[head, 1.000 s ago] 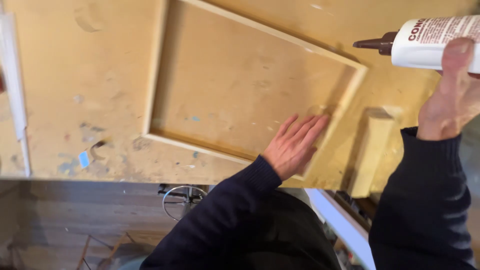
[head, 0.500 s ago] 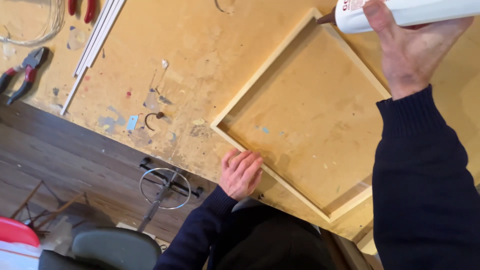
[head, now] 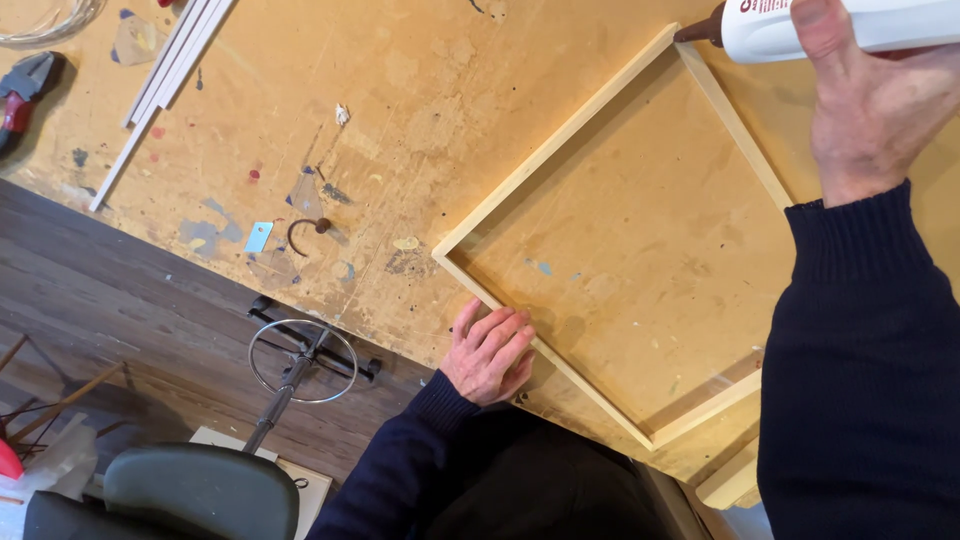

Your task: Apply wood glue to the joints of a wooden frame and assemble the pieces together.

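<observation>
A rectangular frame of thin pale wood strips [head: 545,158] lies flat on the stained, paint-spotted workbench [head: 400,90]. My left hand [head: 490,352] rests palm down on the bench edge, fingers pressed against the frame's near strip close to its left corner. My right hand [head: 868,95] grips a white glue bottle [head: 760,28] with a brown nozzle, held sideways. The nozzle tip sits right at the frame's far corner.
White thin strips [head: 165,75] lie at the bench's upper left beside red-handled pliers [head: 25,90]. A small metal hook [head: 305,230] and blue tape scrap [head: 258,237] lie mid-bench. A green stool [head: 200,490] and a wood block [head: 730,482] are below the bench edge.
The view swung right and the frame now sits diagonally. My left hand slid from the frame's inside to its near strip at the bench edge. The glue bottle came down to the frame's far corner.
</observation>
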